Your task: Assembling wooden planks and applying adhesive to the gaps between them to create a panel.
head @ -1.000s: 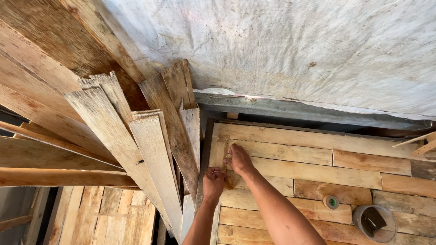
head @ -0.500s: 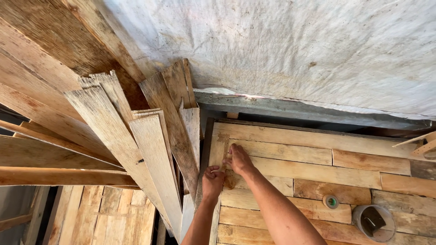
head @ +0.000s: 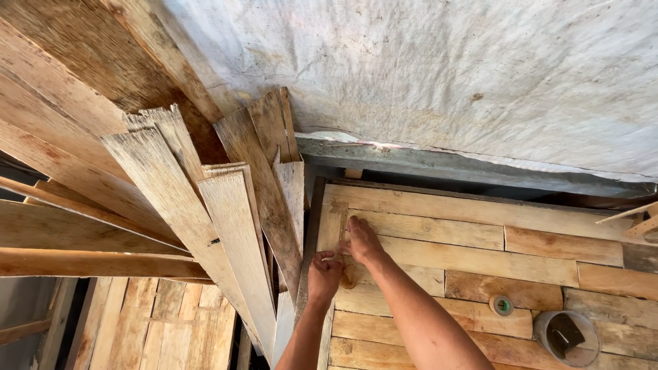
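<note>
A panel of light wooden planks [head: 480, 253] lies below me, its left edge framed by a dark upright board. My right hand [head: 362, 240] rests flat on the planks near that left edge, fingers stretched forward. My left hand [head: 323, 273] sits just beside it at the edge, fingers curled as if pinching something small between them; what it pinches is too small to make out. Both forearms reach in from the bottom of the view.
Several long weathered boards [head: 226, 226] lean in a fan at the left. A grey rough wall [head: 445, 75] rises behind. A small tape roll [head: 501, 305] and a round container [head: 565, 337] sit on the planks at the lower right.
</note>
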